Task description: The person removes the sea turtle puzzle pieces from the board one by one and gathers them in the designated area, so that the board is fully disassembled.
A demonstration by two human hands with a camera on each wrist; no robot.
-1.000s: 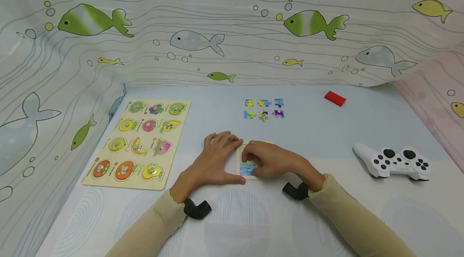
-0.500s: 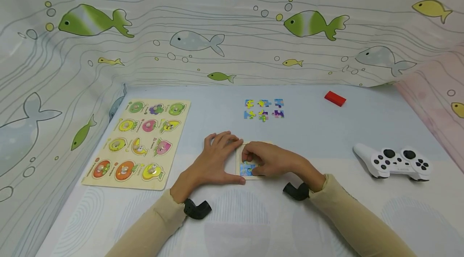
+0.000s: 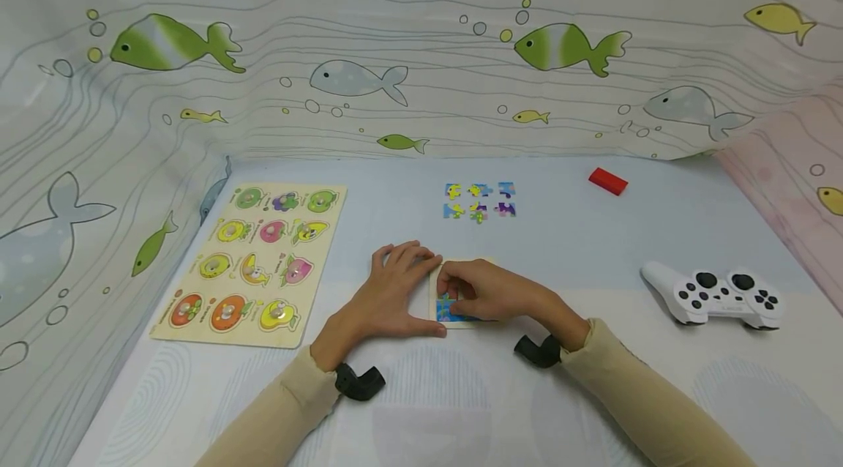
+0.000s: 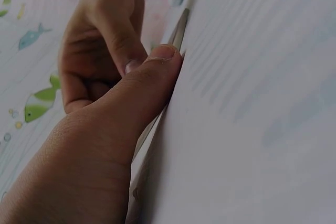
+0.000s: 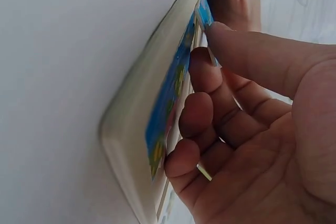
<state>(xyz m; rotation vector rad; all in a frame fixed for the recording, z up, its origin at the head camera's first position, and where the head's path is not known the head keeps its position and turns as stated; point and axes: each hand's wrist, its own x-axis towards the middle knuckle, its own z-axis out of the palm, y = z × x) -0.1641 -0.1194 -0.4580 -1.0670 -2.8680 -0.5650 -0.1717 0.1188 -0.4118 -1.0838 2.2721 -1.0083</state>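
Observation:
A small wooden puzzle tray (image 3: 432, 307) lies flat between both hands. My left hand (image 3: 388, 296) rests along its left side with fingers spread, the thumb at the near left corner and the index finger at the far one. In the right wrist view my right hand (image 5: 241, 129) pinches a light-blue jigsaw piece (image 5: 205, 10) between thumb and index finger, tilted up over the tray. The remaining fingers curl close above the tray's blue printed bottom (image 5: 170, 100). In the head view the right hand (image 3: 490, 291) covers most of the tray.
Several loose jigsaw pieces (image 3: 479, 202) lie in two rows beyond the tray. A wooden fruit peg puzzle (image 3: 263, 262) is on the left. To the right are a white game controller (image 3: 714, 295) and, farther back, a red block (image 3: 608, 181).
The light-blue area at the tray's near left has given way to darker blue print, as the right hand lifts a piece there. The left hand stays put; the head view tips slightly upward.

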